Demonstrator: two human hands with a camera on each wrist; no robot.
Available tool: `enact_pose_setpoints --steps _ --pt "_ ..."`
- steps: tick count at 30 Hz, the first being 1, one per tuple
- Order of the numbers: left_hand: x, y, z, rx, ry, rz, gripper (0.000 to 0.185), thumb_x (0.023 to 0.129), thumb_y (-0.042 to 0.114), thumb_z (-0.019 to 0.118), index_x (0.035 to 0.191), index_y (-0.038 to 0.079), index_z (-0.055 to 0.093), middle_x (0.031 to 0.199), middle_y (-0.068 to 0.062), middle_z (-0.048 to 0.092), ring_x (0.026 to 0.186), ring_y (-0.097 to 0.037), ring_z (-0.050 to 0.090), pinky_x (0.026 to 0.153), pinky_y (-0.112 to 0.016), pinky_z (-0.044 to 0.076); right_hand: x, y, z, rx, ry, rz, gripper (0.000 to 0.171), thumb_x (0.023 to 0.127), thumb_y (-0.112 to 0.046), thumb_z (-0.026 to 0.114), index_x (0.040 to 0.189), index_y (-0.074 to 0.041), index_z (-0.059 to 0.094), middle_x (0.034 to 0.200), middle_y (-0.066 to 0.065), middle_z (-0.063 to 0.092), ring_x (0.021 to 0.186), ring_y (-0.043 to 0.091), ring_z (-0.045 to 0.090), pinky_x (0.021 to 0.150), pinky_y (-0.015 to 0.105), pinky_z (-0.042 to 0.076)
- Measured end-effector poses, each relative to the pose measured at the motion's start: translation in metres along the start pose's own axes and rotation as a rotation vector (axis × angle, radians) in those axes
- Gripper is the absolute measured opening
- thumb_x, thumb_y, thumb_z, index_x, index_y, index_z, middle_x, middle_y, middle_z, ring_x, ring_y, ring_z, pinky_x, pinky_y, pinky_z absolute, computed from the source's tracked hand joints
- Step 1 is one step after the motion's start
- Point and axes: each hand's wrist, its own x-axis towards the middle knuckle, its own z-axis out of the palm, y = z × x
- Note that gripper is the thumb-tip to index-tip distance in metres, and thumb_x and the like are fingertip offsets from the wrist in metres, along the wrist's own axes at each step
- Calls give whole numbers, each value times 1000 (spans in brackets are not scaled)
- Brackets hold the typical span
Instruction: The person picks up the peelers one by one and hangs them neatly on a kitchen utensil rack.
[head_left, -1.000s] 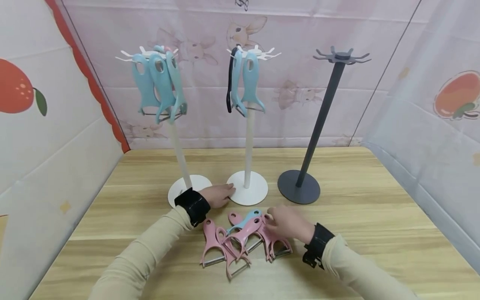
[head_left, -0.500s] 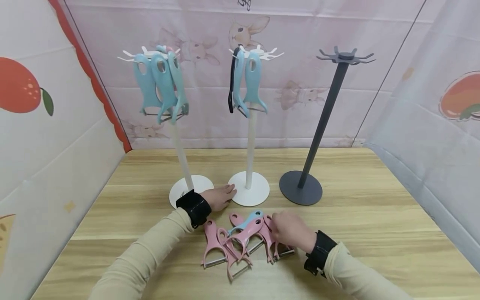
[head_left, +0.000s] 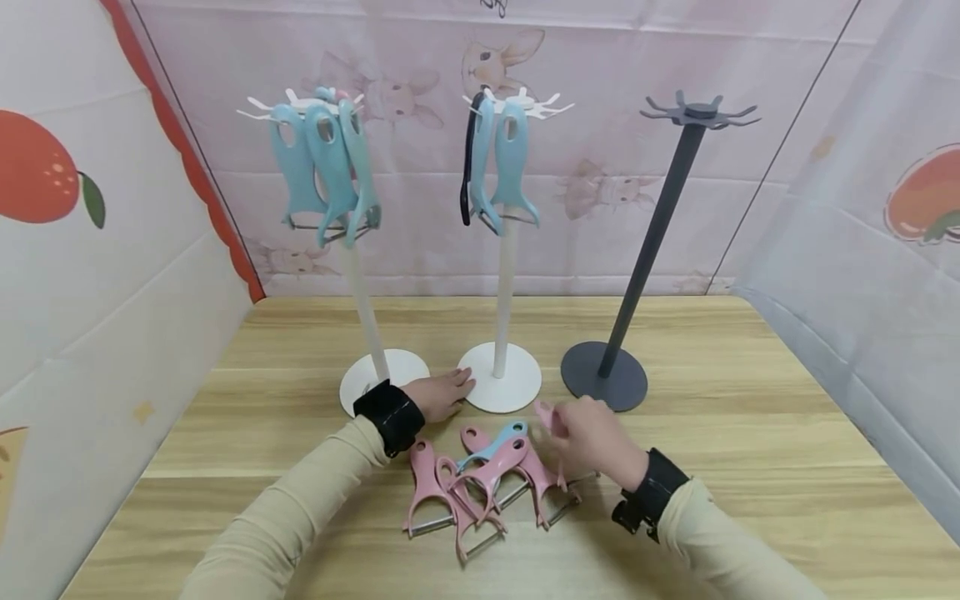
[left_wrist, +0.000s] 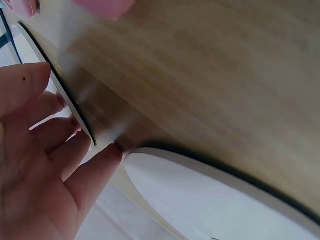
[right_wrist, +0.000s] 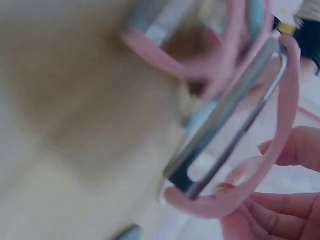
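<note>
At the left, a white stand (head_left: 365, 300) hung with overlapping blue peelers (head_left: 333, 171), with a scrap of pink (head_left: 342, 95) barely showing behind the top, too covered to name. Base of that stand partly hidden by a black wrist strap (head_left: 388, 417).

Just right of the strap, the left hand (head_left: 437, 396), fingers straight and relaxed, gripping nothing, fingertips on the left rim of the middle stand (head_left: 506, 292). In the left wrist view, little fingertip close beside the other white base; contact hard to judge.

Nearer, on the wooden tabletop (head_left: 720, 433), a heap of pink peelers (head_left: 498, 468) with a single blue peeler (head_left: 495, 444) among them, too tangled for a sure count. Above, hanging from the middle stand, two more blue peelers (head_left: 512, 158) and a slim black piece (head_left: 468, 158), seen edge-on.

At the heap's right side, the right hand (head_left: 596, 437), thumb and fingers pinched narrow on one pink peeler (head_left: 545, 414): handle end poking out, middle hidden by the hand. In the right wrist view, curved frame and metal blade plain, neighbouring peelers blurred, fingers cut off by the edge.

Beyond, farthest right, a dark grey stand (head_left: 652, 242).
</note>
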Motion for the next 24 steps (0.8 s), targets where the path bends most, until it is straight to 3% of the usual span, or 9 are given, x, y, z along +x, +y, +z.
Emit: enact_pose_setpoints --steps 7,13,18,24 --pt "0 -1 2 -15 10 5 49 96 13 43 139 -4 30 145 -24 23 133 -33 22 107 -37 22 16 -2 -33 -13 317 -150 6 75 -7 65 78 -3 61 52 -5 48 42 4 38 38 19 31" --pt "0 -1 2 -12 6 1 48 96 13 43 140 -3 30 145 -23 22 133 -33 22 108 -37 21 30 -11 -61 39 609 -259 30 79 -7 65 105 7 63 67 9 66 51 14 59 45 27 46" --pt "-1 0 2 -26 9 0 49 96 14 43 140 -3 30 146 -23 22 134 -33 22 108 -37 21 48 -19 -82 101 835 -343 32 78 -4 66 107 10 61 69 15 66 51 20 61 46 33 50" --pt "-2 0 1 -54 9 -2 50 96 16 43 140 -4 29 146 -23 20 134 -34 19 108 -38 20 68 -36 -106 151 999 -375 35 81 -6 64 112 10 59 79 18 67 62 25 64 54 35 53"
